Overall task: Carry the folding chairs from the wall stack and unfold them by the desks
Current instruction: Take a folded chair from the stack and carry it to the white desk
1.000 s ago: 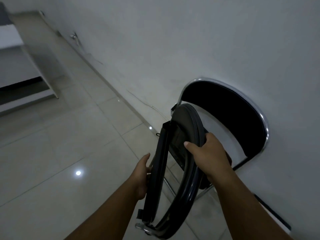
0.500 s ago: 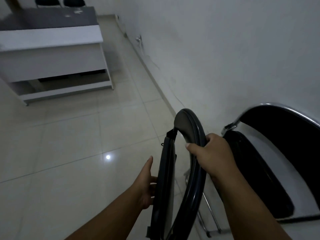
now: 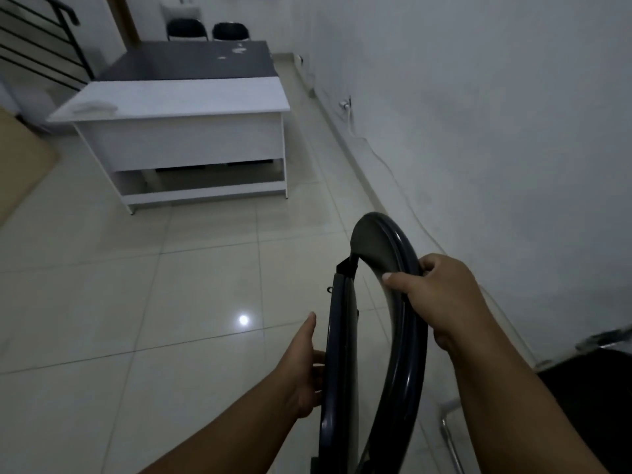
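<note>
I carry a folded dark grey chair [image 3: 393, 336] edge-on in front of me, above the tiled floor. My right hand [image 3: 441, 295] grips the curved top of its backrest frame. My left hand [image 3: 306, 367] holds the left edge of the folded seat, thumb up and fingers hidden behind it. A second black folding chair with a chrome frame [image 3: 588, 381] leans against the wall at the lower right, mostly cut off. Ahead at the upper left stands a white desk [image 3: 191, 145], with a dark-topped desk [image 3: 191, 63] behind it.
Two black chairs [image 3: 208, 30] stand beyond the dark desk. A white wall [image 3: 478, 114] runs along the right with a socket and a trailing cable [image 3: 347, 106]. A black stair railing [image 3: 37, 39] is at the top left, a brown board [image 3: 20, 159] at the left edge.
My view has swung away from the wall stack toward the desks. The carried chair came away from the leaning chair, which slid to the lower right. Both hands keep their hold.
</note>
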